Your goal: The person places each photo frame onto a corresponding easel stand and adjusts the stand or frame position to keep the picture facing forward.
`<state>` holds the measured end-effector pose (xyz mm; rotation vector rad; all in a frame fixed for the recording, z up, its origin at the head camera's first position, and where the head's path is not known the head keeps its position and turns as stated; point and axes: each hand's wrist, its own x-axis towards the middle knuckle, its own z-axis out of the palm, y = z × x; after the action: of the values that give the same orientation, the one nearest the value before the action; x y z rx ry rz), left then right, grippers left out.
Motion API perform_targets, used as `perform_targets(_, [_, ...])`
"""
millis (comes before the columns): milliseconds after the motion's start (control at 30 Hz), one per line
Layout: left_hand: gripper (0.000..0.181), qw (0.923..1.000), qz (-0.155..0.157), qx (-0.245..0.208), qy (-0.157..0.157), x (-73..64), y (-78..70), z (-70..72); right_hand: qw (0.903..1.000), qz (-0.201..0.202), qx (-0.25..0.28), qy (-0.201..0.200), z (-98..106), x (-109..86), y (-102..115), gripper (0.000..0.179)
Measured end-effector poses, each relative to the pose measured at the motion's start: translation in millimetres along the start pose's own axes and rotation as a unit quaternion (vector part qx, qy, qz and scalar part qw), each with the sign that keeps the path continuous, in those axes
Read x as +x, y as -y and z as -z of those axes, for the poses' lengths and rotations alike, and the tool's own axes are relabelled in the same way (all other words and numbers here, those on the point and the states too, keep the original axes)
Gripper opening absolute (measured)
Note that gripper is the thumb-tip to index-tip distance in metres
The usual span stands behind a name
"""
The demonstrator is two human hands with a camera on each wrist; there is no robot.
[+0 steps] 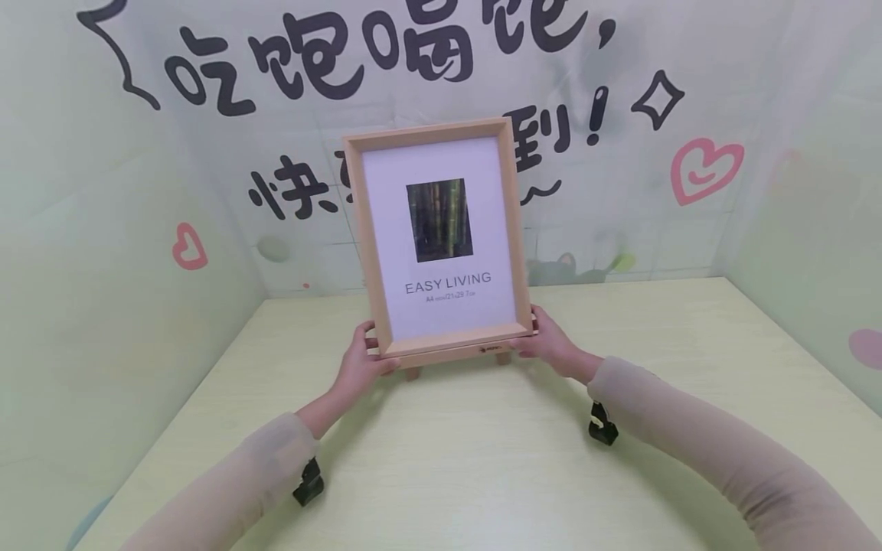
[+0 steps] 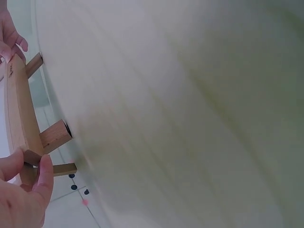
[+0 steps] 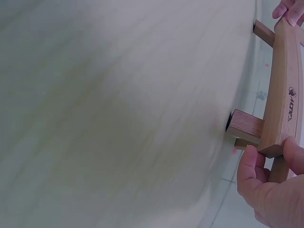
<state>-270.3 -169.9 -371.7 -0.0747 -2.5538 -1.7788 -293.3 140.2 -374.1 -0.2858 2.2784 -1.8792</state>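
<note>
A light wooden picture frame stands near the back of the table, leaning slightly back on a small wooden easel. Inside it a white sheet reads "EASY LIVING" below a dark bamboo picture. My left hand grips the left end of the easel's ledge, thumb in front and fingers curled behind. At the other end, my right hand holds the ledge the same way. Both wrist views show the ledge pinched at its ends, with short easel legs reaching down to the tabletop.
The pale wood-grain table is walled in on three sides. Close behind the frame hangs a white backdrop with black lettering and a pink heart. A black wrist-mounted device hangs below the left sleeve, another below the right.
</note>
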Motion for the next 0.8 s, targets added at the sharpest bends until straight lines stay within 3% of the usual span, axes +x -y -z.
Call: perform_targets(800, [0.080, 0.9999, -0.004, -0.003, 0.011, 10.4, -2.7, -16.1, 0.9997, -0.018, -0.004, -0.016, 14.9, -9.4, -0.9, 0.074])
